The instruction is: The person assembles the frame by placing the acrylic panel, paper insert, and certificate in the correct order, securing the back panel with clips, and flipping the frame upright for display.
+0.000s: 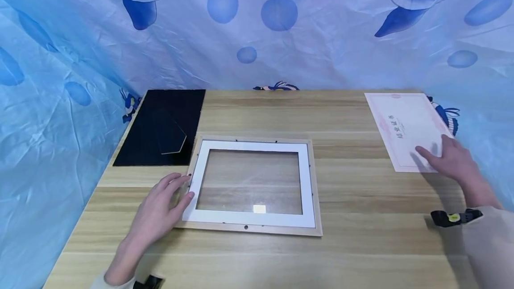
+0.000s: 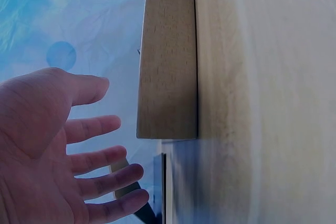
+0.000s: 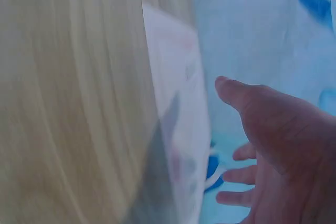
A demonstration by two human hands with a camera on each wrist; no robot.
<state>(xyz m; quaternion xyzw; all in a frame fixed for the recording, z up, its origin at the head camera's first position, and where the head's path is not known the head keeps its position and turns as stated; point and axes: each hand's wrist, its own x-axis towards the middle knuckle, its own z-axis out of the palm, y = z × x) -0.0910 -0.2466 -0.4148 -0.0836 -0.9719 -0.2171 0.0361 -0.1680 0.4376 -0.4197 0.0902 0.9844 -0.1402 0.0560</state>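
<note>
A light wooden picture frame point(image 1: 317, 200) with a white mat point(image 1: 257, 146) lies flat in the middle of the table. My left hand point(image 1: 158, 211) is at its left side, fingers spread and relaxed, thumb over the mat's edge in the head view. In the left wrist view the wooden frame's side point(image 2: 169, 61) stands beside my loose fingers. Over on the right lies a pale pink printed certificate point(image 1: 405, 133). My right hand point(image 1: 455, 159) hovers above its lower right part, thumb out. The right wrist view shows a gap between that hand and the certificate point(image 3: 176, 93).
A black backing board point(image 1: 136, 142) with a fold-out stand point(image 1: 172, 137) lies at the back left, close to the frame's corner. Small dark tabs line the frame's inner edge. A blue patterned cloth point(image 1: 313, 57) hangs behind and beside the wooden table point(image 1: 361, 253).
</note>
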